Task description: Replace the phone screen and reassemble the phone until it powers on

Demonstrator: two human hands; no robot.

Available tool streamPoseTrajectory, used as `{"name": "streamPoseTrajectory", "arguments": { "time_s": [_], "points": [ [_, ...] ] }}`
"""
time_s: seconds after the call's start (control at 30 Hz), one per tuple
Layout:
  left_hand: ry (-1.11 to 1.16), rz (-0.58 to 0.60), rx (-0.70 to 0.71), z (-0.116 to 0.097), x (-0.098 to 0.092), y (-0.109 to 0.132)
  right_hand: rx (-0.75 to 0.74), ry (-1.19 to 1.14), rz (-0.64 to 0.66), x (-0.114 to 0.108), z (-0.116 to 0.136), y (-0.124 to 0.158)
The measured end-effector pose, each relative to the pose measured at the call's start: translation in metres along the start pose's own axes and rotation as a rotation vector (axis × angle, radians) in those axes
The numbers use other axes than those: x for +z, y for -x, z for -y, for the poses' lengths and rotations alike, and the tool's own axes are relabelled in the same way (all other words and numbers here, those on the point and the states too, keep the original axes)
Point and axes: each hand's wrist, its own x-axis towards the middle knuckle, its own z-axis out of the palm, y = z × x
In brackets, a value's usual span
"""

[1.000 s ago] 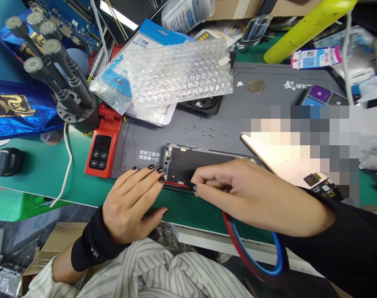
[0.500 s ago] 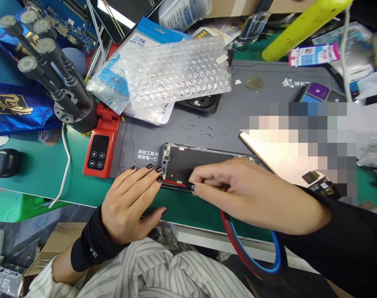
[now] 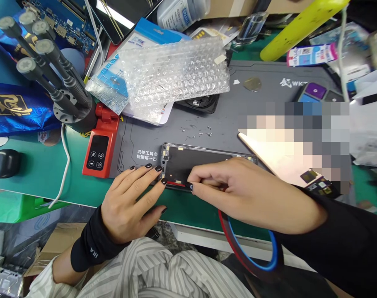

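A phone frame (image 3: 179, 159) with a black inner face lies on the grey mat, its right part behind my right hand. Red adhesive tape (image 3: 175, 183) runs along its near long edge. My right hand (image 3: 238, 194) is closed, pinching the tape at that edge between thumb and fingers. The tape's roll (image 3: 228, 231), with a blue inner ring, hangs under the right hand past the table edge. My left hand (image 3: 129, 207) lies with fingers spread at the frame's left end, the index fingertip on the start of the tape.
Small screws (image 3: 204, 133) lie on the mat (image 3: 232, 111) behind the frame. A pale panel (image 3: 269, 155) is at the right, partly blurred out. Bubble wrap (image 3: 176, 78), a red device (image 3: 97, 155) and a grey driver stand (image 3: 73, 107) stand farther back and left.
My left index fingertip has shifted slightly right onto the red tape. My right hand keeps its pinch, almost still. The view has moved a little.
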Motion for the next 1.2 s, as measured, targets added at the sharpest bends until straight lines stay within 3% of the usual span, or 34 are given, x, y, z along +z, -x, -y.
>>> {"name": "streamPoseTrajectory", "arguments": {
  "time_s": [0.73,1.2],
  "points": [
    [-0.11,-0.005,0.063,-0.0008,0.0026,0.0,0.004,0.027,-0.013,0.0011,0.0003,-0.0027],
    [0.024,-0.044,0.003,0.0,0.0029,0.0033,-0.001,-0.263,0.137,-0.0068,-0.0043,0.0016]
  ]
}}
